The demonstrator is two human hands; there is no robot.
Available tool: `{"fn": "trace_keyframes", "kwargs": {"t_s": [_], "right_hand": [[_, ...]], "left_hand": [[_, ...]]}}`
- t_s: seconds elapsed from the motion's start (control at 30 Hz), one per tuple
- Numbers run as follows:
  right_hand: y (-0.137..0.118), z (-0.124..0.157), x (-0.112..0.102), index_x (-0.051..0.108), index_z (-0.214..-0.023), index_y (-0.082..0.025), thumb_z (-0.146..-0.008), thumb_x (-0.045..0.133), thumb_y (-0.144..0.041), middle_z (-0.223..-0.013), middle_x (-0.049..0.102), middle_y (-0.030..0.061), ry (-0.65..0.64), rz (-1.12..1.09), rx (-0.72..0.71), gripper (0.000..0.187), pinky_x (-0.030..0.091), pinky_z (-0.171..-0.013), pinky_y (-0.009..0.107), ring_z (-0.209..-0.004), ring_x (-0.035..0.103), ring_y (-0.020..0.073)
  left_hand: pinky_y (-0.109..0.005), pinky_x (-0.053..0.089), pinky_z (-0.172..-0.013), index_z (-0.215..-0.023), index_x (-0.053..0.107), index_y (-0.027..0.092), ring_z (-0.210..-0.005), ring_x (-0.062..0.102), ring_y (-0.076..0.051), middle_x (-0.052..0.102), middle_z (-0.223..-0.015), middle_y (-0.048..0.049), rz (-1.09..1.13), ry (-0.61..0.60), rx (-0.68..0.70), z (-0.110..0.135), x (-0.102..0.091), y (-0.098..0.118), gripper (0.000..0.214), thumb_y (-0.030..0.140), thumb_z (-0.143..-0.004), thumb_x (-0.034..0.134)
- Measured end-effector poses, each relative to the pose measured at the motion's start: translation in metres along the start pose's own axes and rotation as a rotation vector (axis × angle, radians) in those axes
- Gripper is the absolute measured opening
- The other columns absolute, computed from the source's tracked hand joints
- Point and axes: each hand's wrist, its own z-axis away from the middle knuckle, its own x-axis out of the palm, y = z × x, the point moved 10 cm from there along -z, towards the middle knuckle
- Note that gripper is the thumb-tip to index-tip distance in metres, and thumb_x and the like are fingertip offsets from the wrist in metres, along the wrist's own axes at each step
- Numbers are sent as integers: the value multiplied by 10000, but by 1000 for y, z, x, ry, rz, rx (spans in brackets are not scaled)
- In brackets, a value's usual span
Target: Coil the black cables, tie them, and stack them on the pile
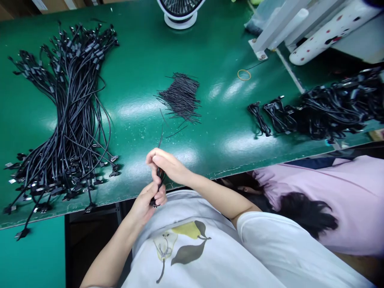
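Note:
My left hand [147,200] is closed around a folded black cable [161,178], close to my body at the table's front edge. One metal plug of the cable shows below the fingers. Just above it, my right hand [168,165] is closed at the upper part of the same cable. A thin black twist tie [161,138] sticks up from the right fingertips. Beyond the hands lies a pile of black twist ties [181,98], with a few loose ones nearer to me. Where the tie meets the cable is hidden by my fingers.
A large heap of straight black cables [76,100] lies at left. At right are several bundled cables [336,108]. A white fan [180,21] stands at the back, a yellow rubber band [244,75] near a metal bracket [258,50]. Another person in a pink top [354,200] is at right.

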Motion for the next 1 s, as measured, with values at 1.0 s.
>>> {"fn": "trace_keyframes", "kwargs": {"t_s": [1.0], "right_hand": [[-69,-18,-135,632,-1009,-118,-989,375,-231,-995,644,138,396,1703,-172,281,392,-841,329,-922,557,206]], "left_hand": [[-178,288,-486,-997,628,147,-475,317,-44,356,-579,80,-49,107,283,-12,20,64,332,371,-790,759]]}}
